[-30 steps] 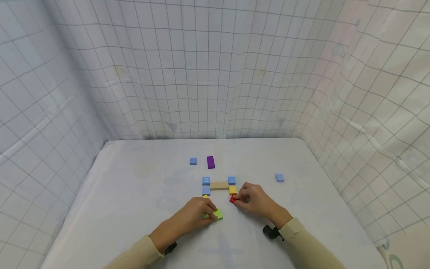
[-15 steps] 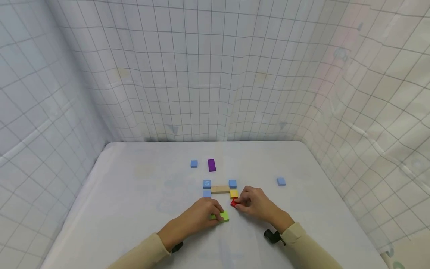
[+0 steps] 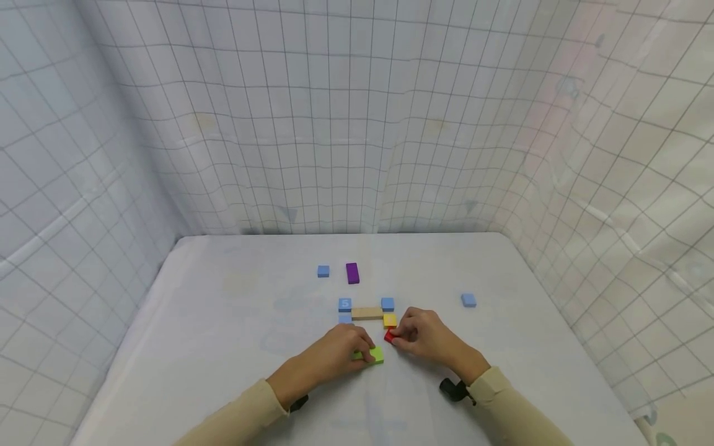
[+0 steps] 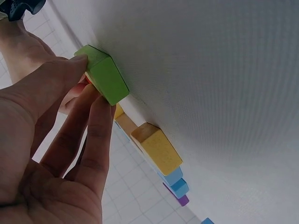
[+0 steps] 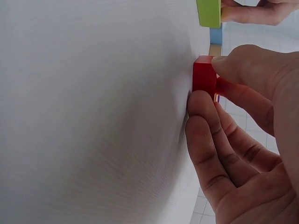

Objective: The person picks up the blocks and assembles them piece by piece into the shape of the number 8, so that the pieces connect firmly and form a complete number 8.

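Observation:
My left hand (image 3: 343, 350) pinches a light green block (image 3: 377, 355) between thumb and fingers, low over the white table. In the left wrist view the green block (image 4: 105, 77) shows its long side. To the right, my right hand (image 3: 428, 336) pinches a small red block (image 3: 388, 337), set at an angle just in front of a yellow block (image 3: 390, 321). The right wrist view shows the thumb on one face of the red block (image 5: 204, 77). Another yellow block (image 4: 163, 151) lies beyond my left fingers in the left wrist view; the head view hides it.
A natural wood bar (image 3: 366, 314) lies between a blue block marked 5 (image 3: 344, 304) and a plain blue block (image 3: 387, 304). Behind are a purple block (image 3: 352, 273) and a loose blue block (image 3: 323, 271). One more blue block (image 3: 468, 300) sits at the right. Gridded cloth (image 3: 346, 124) walls the table.
My left hand has slid the green block rightward, closer to the red block, and now covers the left yellow block in the head view. My right hand stays nearly still on the red block.

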Available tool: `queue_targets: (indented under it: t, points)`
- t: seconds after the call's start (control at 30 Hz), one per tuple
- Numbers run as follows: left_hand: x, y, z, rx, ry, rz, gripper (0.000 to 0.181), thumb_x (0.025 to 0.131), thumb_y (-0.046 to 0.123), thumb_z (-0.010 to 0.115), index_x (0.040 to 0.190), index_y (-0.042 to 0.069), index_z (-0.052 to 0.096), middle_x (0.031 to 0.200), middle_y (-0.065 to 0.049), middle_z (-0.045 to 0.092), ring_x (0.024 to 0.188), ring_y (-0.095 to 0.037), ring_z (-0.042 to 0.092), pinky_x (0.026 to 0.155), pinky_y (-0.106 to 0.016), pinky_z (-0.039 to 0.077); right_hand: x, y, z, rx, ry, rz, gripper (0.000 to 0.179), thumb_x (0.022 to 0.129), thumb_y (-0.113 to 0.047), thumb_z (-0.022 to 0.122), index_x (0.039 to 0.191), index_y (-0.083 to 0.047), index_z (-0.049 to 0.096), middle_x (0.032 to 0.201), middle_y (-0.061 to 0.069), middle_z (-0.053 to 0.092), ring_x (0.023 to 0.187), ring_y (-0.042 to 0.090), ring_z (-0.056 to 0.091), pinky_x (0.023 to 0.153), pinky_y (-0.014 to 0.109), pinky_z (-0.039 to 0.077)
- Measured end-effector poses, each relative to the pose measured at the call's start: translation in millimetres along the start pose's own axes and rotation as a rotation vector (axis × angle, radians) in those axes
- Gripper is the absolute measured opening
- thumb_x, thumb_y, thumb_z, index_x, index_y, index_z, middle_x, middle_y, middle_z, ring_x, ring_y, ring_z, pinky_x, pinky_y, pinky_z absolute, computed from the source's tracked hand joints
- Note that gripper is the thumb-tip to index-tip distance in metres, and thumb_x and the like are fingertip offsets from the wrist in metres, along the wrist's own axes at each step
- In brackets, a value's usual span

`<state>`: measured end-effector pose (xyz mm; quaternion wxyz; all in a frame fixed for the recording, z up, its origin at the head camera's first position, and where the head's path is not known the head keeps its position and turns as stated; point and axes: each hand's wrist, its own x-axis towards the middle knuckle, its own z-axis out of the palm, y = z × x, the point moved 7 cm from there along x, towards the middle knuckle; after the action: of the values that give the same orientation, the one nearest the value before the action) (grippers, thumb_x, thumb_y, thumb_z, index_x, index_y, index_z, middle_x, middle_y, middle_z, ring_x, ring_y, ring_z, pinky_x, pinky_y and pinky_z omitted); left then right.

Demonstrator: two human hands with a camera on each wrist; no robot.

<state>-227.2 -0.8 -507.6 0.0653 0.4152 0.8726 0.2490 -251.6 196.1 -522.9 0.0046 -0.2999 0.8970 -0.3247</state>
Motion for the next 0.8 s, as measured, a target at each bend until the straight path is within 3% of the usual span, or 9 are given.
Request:
queue_targets:
  t: [0.43, 0.8]
  points:
    - [3.9, -3.7, -0.1, 0.044, 0.011, -0.043, 0.006, 0.098, 0.013, 0.096, 0.103, 0.016, 0.095, 0.117, 0.003, 0.086, 0.115, -0.015, 0.074, 0.108, -0.036, 0.066, 2.7, -1.1, 0.4, -0.002, 0.006, 0.001, 0.010, 0.101, -0.011, 0.093, 0.110, -0.009, 0.092, 0.106, 0.001, 0.078, 0.089, 0.002, 0.067, 0.077, 0.020, 0.061]
    - [9.0, -5.8, -2.3, 0.045, 0.041, -0.053, 0.007, 0.097, 0.014, 0.097, 0.103, 0.017, 0.095, 0.109, 0.006, 0.086, 0.108, -0.012, 0.067, 0.100, -0.031, 0.064, -0.9, -1.3, 0.2, 0.007, 0.007, 0.032, 0.007, 0.100, -0.010, 0.093, 0.108, -0.010, 0.092, 0.106, -0.001, 0.078, 0.090, 0.001, 0.067, 0.078, 0.020, 0.062]
